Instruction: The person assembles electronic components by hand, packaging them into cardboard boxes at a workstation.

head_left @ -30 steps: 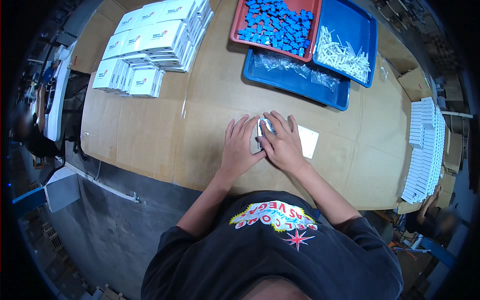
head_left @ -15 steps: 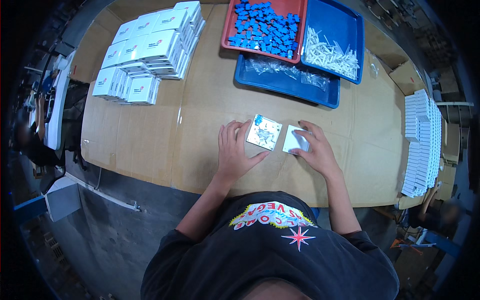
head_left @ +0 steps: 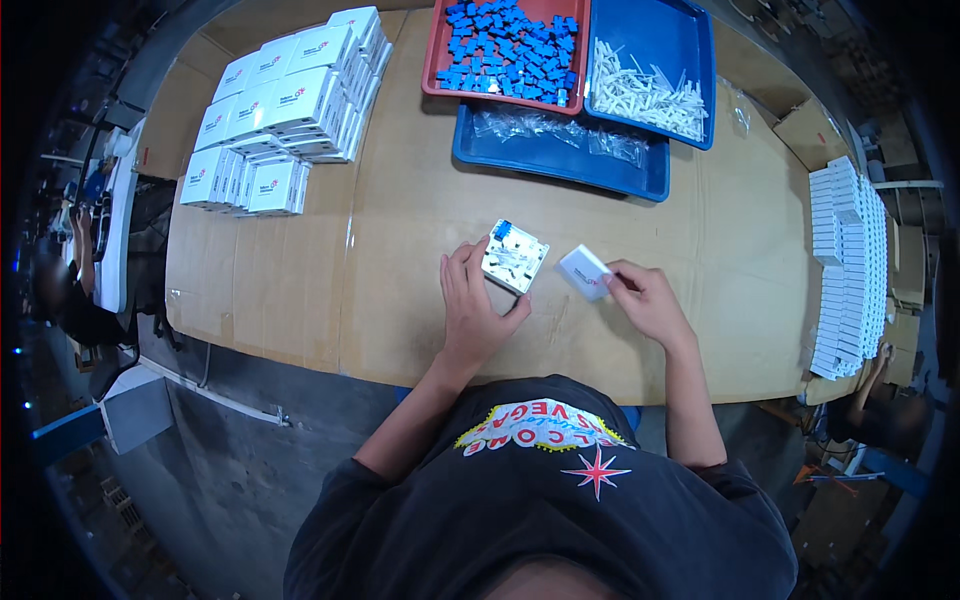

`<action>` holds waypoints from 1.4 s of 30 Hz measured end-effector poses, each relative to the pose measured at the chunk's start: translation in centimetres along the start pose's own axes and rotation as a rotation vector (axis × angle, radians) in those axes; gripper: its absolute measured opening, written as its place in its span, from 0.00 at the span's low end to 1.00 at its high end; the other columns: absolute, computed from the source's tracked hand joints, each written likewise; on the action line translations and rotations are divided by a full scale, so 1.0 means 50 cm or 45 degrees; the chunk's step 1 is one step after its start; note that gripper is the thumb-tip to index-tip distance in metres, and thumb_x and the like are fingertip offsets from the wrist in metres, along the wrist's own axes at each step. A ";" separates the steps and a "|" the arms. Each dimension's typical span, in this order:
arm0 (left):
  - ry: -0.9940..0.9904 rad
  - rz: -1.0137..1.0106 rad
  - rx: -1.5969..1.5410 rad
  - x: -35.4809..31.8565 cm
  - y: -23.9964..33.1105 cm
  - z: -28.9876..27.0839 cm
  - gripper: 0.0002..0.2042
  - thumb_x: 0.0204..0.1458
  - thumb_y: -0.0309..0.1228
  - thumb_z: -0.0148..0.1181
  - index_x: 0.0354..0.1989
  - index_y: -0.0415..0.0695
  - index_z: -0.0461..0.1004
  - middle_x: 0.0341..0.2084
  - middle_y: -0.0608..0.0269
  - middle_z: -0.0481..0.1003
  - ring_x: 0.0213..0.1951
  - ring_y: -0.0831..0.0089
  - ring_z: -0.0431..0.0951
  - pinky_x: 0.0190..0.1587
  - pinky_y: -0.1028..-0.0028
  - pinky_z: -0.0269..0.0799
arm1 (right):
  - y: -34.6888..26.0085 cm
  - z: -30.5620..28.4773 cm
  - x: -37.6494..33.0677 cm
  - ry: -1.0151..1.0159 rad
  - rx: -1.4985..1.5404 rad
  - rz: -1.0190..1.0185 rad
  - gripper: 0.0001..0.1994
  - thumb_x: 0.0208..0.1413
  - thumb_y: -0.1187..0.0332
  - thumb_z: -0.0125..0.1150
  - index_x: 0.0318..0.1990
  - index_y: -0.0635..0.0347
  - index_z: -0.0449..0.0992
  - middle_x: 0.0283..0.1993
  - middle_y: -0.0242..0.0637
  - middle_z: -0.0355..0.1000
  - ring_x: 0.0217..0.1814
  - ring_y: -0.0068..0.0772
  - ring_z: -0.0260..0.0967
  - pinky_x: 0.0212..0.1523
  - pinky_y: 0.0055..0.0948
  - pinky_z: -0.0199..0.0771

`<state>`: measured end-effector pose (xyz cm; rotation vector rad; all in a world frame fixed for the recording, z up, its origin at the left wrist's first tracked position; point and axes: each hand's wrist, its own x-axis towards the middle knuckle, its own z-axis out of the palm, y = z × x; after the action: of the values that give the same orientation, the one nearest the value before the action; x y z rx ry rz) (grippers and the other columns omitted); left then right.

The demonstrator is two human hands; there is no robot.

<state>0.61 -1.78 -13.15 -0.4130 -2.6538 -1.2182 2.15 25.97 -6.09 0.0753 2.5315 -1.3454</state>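
My left hand (head_left: 472, 308) curves round a square white box base (head_left: 515, 256), its thumb at the near corner and its fingers along the left side. Inside the base are a blue piece at the far left corner, small white parts and what looks like a clear plastic bag. To the right, a thin square white cover (head_left: 584, 272) with a small printed mark is tilted up from the cardboard. Its right edge is pinched between the thumb and fingers of my right hand (head_left: 648, 303). A small gap separates cover and base.
Stacked white boxes (head_left: 265, 110) stand at the far left. A red tray (head_left: 436, 75) of blue pieces and a blue tray (head_left: 708, 100) of white sticks rest over another blue tray (head_left: 470, 160) with clear bags. White pieces (head_left: 845, 270) line the right edge. People work at both sides.
My right hand has gone from lying over the flat cover to pinching its edge and tilting it, with its printed face now showing. My left hand has closed in on the base.
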 end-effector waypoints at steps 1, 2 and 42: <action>0.026 0.003 -0.147 0.002 0.002 -0.004 0.46 0.43 0.36 0.74 0.71 0.36 0.58 0.57 0.44 0.63 0.64 0.44 0.64 0.70 0.41 0.54 | 0.012 0.001 0.006 0.004 0.003 0.004 0.12 0.66 0.65 0.60 0.48 0.65 0.81 0.34 0.49 0.81 0.36 0.42 0.81 0.42 0.34 0.79; 0.020 0.005 -0.148 0.002 0.006 -0.010 0.46 0.43 0.36 0.74 0.71 0.36 0.58 0.57 0.44 0.63 0.64 0.44 0.64 0.70 0.41 0.54 | 0.020 0.001 0.013 0.064 -0.015 0.049 0.13 0.66 0.65 0.60 0.48 0.66 0.81 0.35 0.49 0.82 0.35 0.41 0.81 0.41 0.34 0.79; -0.566 -1.333 -2.532 0.020 0.104 -0.028 0.40 0.70 0.64 0.28 0.70 0.40 0.65 0.58 0.50 0.76 0.55 0.55 0.80 0.60 0.54 0.76 | -0.091 0.054 0.087 -0.203 1.019 -0.225 0.23 0.75 0.59 0.51 0.70 0.58 0.69 0.64 0.41 0.73 0.66 0.31 0.71 0.64 0.32 0.71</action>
<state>1.46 0.59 -8.26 0.7213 -0.5166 -3.8640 -2.22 20.85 -5.01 -0.0985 1.7613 -2.2453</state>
